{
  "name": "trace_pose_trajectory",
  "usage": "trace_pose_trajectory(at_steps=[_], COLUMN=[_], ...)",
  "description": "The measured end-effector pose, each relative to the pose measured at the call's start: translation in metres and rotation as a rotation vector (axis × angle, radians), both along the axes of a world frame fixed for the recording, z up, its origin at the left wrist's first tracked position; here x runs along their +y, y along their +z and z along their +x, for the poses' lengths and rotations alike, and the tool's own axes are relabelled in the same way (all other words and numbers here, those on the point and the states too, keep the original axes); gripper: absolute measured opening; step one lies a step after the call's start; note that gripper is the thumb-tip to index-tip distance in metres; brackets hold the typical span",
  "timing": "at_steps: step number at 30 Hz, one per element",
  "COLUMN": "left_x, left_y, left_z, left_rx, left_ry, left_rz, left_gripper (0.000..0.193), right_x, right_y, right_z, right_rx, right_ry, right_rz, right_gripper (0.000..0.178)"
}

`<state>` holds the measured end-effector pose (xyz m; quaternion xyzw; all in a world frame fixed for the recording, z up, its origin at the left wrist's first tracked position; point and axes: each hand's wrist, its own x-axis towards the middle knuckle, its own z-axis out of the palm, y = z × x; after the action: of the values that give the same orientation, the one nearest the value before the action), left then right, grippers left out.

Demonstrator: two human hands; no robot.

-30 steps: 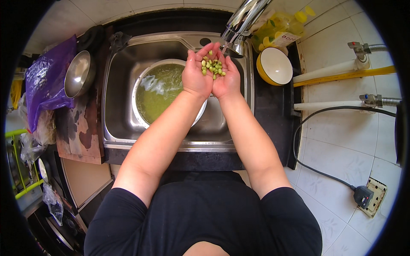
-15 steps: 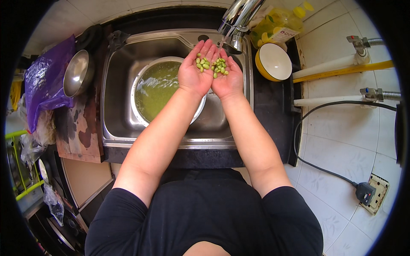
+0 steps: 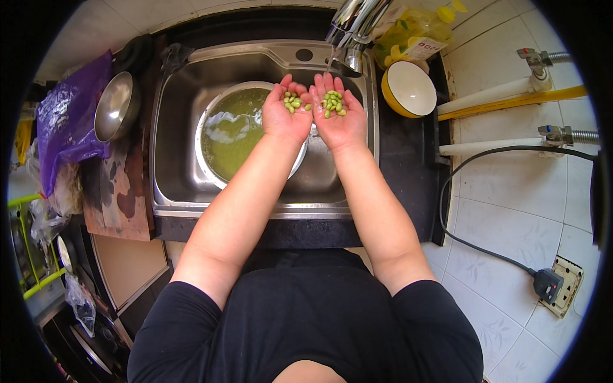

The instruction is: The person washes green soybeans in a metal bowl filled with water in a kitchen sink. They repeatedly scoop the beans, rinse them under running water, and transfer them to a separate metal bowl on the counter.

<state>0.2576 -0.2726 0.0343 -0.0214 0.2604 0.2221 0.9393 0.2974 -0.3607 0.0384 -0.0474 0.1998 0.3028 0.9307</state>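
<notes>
Both of my hands are over the steel sink (image 3: 172,121), palms up and side by side below the faucet (image 3: 361,22). My left hand (image 3: 285,124) is cupped around a small heap of shelled green beans (image 3: 292,102), its fingers bent upward. More green beans (image 3: 333,104) rest in the palm of my right hand (image 3: 342,129), with its fingers stretched toward the faucet. A thin stream of water falls at the right fingertips. Partly beneath my left forearm stands a round metal basin (image 3: 200,143) of greenish water; its contents cannot be made out clearly.
A yellow bowl (image 3: 410,92) with a white inside and a yellow-tinted bottle (image 3: 408,38) stand right of the sink. To the left are a metal bowl (image 3: 117,107), a purple plastic bag (image 3: 71,121) and a worn wooden board (image 3: 118,198). A black cord (image 3: 472,239) runs along the right wall.
My hands have drawn slightly apart and back toward me from the faucet. My left fingers have curled more, and the beans have shifted in both palms.
</notes>
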Motion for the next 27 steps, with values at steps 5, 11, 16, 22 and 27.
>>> trace_pose_trajectory(at_steps=[5, 11, 16, 22, 27], left_x=[-0.011, -0.025, -0.03, -0.021, -0.014], left_y=[-0.004, 0.012, -0.012, -0.027, -0.024], left_z=[-0.015, -0.023, -0.028, -0.035, -0.039], left_rx=[0.157, 0.237, 0.231, 0.185, 0.052], left_ry=[-0.18, -0.322, -0.252, -0.287, -0.265], left_rz=[0.233, 0.424, 0.716, 0.657, 0.379], left_gripper=[0.02, 0.031, 0.025, 0.02, 0.023], right_x=[-0.002, 0.0, 0.003, 0.002, 0.003], right_y=[0.0, -0.004, -0.003, -0.008, -0.004], right_z=[-0.001, -0.012, -0.019, -0.02, -0.024], right_rx=[-0.094, -0.23, -0.301, -0.209, -0.196], right_ry=[0.025, 0.033, 0.042, 0.055, 0.072], right_rz=[0.008, -0.071, -0.115, -0.059, -0.055], right_gripper=[0.023, 0.023, 0.023, 0.02, 0.019])
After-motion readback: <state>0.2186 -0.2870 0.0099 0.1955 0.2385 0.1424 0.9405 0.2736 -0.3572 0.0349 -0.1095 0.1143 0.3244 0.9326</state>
